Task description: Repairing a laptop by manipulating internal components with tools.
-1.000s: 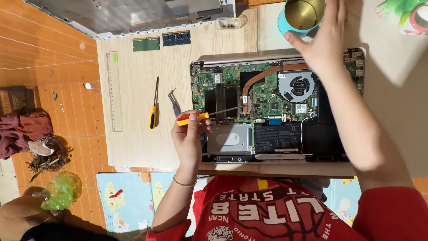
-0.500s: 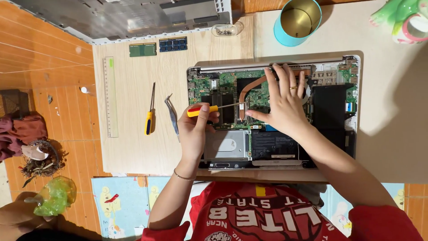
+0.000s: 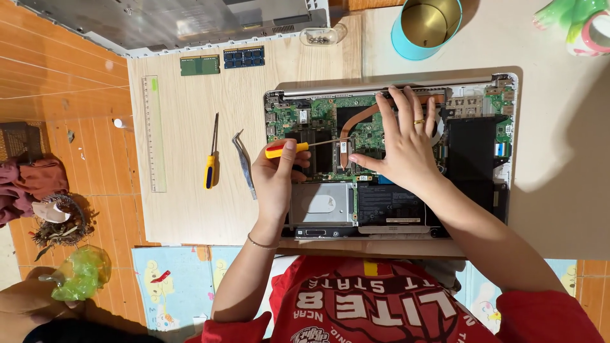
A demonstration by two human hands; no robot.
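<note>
Left hand [image 3: 274, 181] grips a yellow-handled screwdriver [image 3: 298, 147] at frame centre — tip toward the green board of the opened laptop [image 3: 502, 209]. Right hand [image 3: 403, 143] lies flat, fingers spread wide, on the board. White rectangular label on the black battery [image 3: 391, 204], lower centre — two memory sticks [image 3: 222, 61] upper left.

head camera, straight down, close over laptop [image 3: 387, 159]

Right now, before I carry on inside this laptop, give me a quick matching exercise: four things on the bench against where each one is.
Things:
1. yellow-handled screwdriver
2. tweezers
3. memory modules
4. blue cup

Places:
A. beyond the laptop's top edge
B. in the left hand
C. at the board's far edge, under the removed cover
D. flat on the board beside a spare screwdriver

Pairs: 1-B, 2-D, 3-C, 4-A
</note>
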